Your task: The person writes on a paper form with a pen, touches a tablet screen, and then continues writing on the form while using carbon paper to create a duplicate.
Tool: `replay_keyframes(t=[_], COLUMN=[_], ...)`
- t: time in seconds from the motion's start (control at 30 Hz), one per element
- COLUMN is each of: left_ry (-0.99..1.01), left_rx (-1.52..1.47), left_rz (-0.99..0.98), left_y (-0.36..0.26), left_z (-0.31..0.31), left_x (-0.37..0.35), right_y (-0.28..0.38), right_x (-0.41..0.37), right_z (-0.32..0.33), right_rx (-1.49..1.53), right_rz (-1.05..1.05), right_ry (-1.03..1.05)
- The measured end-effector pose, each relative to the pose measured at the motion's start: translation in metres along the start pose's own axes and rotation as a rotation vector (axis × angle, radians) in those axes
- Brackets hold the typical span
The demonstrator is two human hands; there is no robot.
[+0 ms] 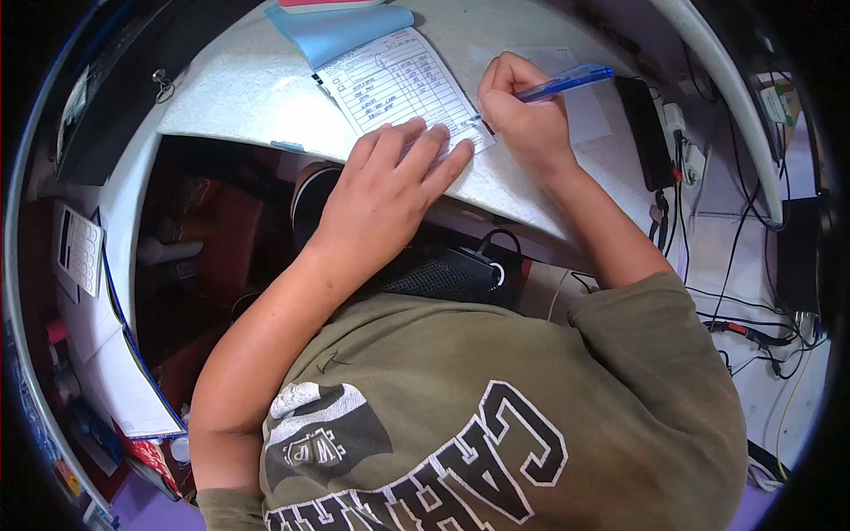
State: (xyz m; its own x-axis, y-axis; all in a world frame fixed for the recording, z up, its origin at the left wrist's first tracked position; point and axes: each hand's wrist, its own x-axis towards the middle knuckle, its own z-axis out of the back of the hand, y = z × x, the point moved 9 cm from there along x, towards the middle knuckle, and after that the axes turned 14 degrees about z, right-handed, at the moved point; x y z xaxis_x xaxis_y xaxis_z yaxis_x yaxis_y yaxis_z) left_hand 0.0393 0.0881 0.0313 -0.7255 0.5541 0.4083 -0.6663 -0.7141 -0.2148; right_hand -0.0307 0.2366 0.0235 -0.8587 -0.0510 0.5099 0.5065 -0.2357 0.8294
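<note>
A receipt pad with a printed grid and handwritten lines in blue ink lies on the pale desk, its blue sheet folded back at the top. My left hand rests with fingers spread over the pad's lower edge, flat against the paper. In my right hand is a blue pen, gripped between thumb and fingers. Its tip points toward the lower right corner of the pad, and the pen's back end slants up to the right. A white sheet of paper lies partly under my right hand.
To the right, a black power strip or adapter sits beside white plugs and tangled black cables. At left, a calculator lies on an open book or papers. Below the desk edge is a black mesh-covered object.
</note>
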Motion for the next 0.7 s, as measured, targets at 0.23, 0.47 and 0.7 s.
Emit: replay_keyframes(t=[0.23, 0.47, 0.7], left_ry=[0.005, 0.003, 0.007], left_rx=[-0.002, 0.011, -0.085], left_rz=[0.000, 0.001, -0.001], left_y=[0.000, 0.001, 0.006], left_z=[0.000, 0.000, 0.001], left_x=[0.000, 0.000, -0.007], right_y=[-0.001, -0.004, -0.004], right_x=[0.000, 0.000, -0.001], right_z=[0.000, 0.005, 0.008], right_rx=[-0.027, 0.358, 0.412], right_rz=[-0.012, -0.160, -0.186], right_ry=[0.008, -0.140, -0.159])
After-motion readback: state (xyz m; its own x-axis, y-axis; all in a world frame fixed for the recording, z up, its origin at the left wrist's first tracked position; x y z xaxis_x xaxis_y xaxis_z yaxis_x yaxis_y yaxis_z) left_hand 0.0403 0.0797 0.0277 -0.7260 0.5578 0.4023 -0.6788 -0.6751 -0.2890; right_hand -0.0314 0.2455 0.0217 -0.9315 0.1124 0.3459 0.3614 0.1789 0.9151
